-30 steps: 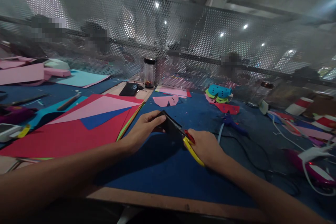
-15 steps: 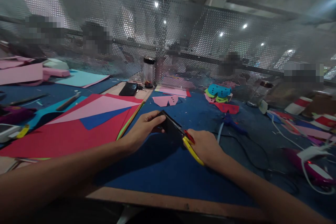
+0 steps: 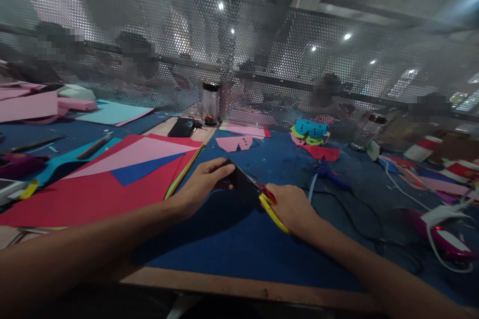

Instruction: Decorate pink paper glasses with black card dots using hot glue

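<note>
Between thumb and fingers, my left hand point(image 3: 210, 175) pinches the upper left end of a black sheet of paper point(image 3: 241, 184). My right hand point(image 3: 294, 204) is closed on the handles of scissors point(image 3: 275, 217), one handle yellow and the other red. The scissor blades lie along the upper edge of the black paper, pointing toward my left hand. Both hands are just above the blue table surface point(image 3: 239, 249). Beyond them lies a pink paper cutout point(image 3: 235, 143) with small holes and a notch.
Red, pink and blue sheets point(image 3: 101, 199) lie at the left. Behind stand a lidded jar point(image 3: 210, 103) and a black phone or wallet point(image 3: 181, 127). Right of centre are stacked cutouts point(image 3: 311, 128) and a blue glue gun point(image 3: 333, 175) with a cord. A perforated metal screen point(image 3: 262, 60) closes the back.
A strip that stood off the black paper's upper edge no longer shows there; the blades lie along that edge. Both hands keep their grip, and the view has shifted slightly.
</note>
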Action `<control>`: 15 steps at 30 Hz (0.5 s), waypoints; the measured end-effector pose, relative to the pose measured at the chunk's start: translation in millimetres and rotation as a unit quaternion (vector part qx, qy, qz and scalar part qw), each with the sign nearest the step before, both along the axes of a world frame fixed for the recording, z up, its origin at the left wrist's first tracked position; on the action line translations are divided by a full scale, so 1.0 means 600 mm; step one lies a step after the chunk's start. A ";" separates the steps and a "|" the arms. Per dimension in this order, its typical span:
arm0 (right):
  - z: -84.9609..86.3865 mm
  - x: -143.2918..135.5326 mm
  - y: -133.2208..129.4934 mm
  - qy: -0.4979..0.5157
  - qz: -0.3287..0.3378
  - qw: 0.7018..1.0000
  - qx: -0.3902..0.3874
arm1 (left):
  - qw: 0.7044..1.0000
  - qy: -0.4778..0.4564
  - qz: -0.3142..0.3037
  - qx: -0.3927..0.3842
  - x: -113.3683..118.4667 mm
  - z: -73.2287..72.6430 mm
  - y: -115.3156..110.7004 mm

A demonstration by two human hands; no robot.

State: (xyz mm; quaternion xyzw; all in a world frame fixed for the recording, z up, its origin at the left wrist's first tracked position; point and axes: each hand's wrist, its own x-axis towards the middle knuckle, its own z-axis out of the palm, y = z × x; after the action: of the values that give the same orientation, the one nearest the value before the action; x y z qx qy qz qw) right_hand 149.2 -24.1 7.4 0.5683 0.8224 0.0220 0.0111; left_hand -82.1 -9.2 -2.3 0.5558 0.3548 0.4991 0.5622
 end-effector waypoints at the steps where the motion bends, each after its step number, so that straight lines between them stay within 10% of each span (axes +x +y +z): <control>1: 0.000 0.000 0.000 0.002 0.001 1.000 0.002 | 1.000 0.002 0.000 0.001 0.000 0.000 0.000; 15: -0.002 0.027 0.027 0.223 -0.031 0.973 0.052 | 0.981 0.167 0.067 0.066 -0.031 0.033 0.027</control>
State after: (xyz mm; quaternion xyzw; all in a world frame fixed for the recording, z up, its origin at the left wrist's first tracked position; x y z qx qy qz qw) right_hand 165.3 -7.9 6.4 0.5838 0.7839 -0.0633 -0.2018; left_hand -100.7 6.7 17.2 0.6422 0.4464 0.4584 0.4221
